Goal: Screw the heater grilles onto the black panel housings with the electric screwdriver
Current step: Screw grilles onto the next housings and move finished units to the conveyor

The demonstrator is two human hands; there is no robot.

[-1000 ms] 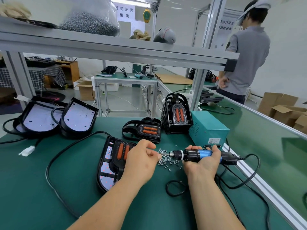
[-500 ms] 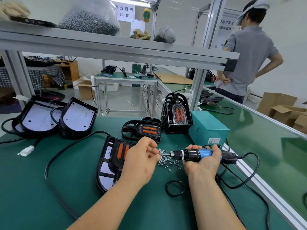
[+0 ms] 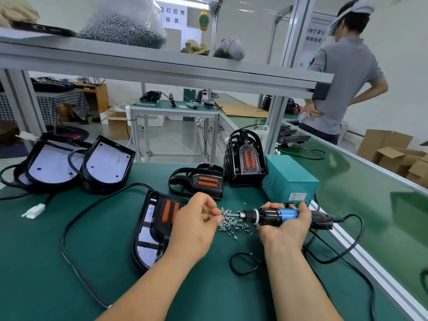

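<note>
Far left on the green counter (image 3: 46,262) I see a black D-shaped housing with a white board inside (image 3: 53,163), tipped up, and a second housing of the same kind (image 3: 106,165) overlapping it on the right. A white plastic connector (image 3: 34,210) lies just in front of them.

Nearer the middle lies the black panel housing (image 3: 148,230) I am working on, flat on the counter, with a black heater grille with two orange bars (image 3: 170,212) seated in its upper part. The left hand (image 3: 194,225) hovers over the housing's right edge. Its fingers are curled, and thumb and forefinger pinch a small silver screw (image 3: 223,213) against the bit's tip.

Below that tip a scatter of loose silver screws (image 3: 234,225) lies on the counter. Behind it a spare grille (image 3: 199,181) lies flat, and a stack of grilles (image 3: 245,161) stands upright.

The black and blue electric screwdriver (image 3: 278,215) lies level with its bit pointing left. The right hand (image 3: 284,228), palm up, grips its barrel. Just behind stands a teal metal power box (image 3: 289,179).

Far right, a person in a grey shirt (image 3: 342,77) stands with their back to me.
</note>
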